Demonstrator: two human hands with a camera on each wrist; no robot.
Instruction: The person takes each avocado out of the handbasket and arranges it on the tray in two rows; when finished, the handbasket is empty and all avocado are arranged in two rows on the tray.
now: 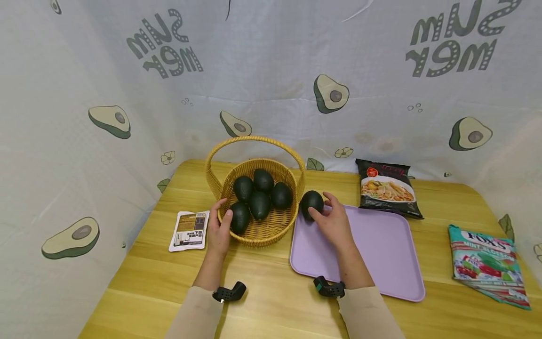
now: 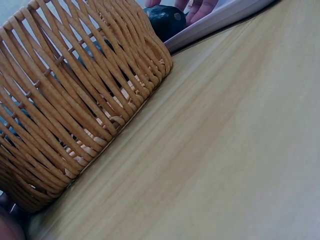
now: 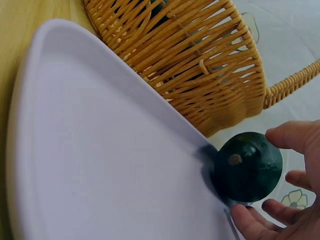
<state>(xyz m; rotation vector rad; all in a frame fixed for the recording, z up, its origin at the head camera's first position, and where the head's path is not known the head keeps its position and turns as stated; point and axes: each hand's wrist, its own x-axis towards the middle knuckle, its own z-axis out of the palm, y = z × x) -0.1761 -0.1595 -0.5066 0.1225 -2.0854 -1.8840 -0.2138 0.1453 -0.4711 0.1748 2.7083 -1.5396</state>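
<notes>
A yellow wicker basket (image 1: 271, 238) with a tall arched handle stands near the table's middle, holding several dark green avocados (image 1: 259, 205). My left hand (image 1: 219, 233) grips the basket's left rim, thumb by the nearest avocado and fingers along the outer side. Just right of the basket, another avocado (image 1: 311, 205) sits at the far left corner of a lilac tray (image 1: 381, 249). My right hand (image 1: 334, 223) holds this avocado between thumb and fingers. The right wrist view shows the avocado (image 3: 247, 167) against the tray's edge, with fingertips on its side.
Left of the basket lies a small white packet (image 1: 189, 230). A black noodle bag (image 1: 387, 189) is behind the tray, touching its far edge. At the right lies a teal candy bag (image 1: 487, 266). A printed curtain (image 1: 275, 70) hangs behind the table.
</notes>
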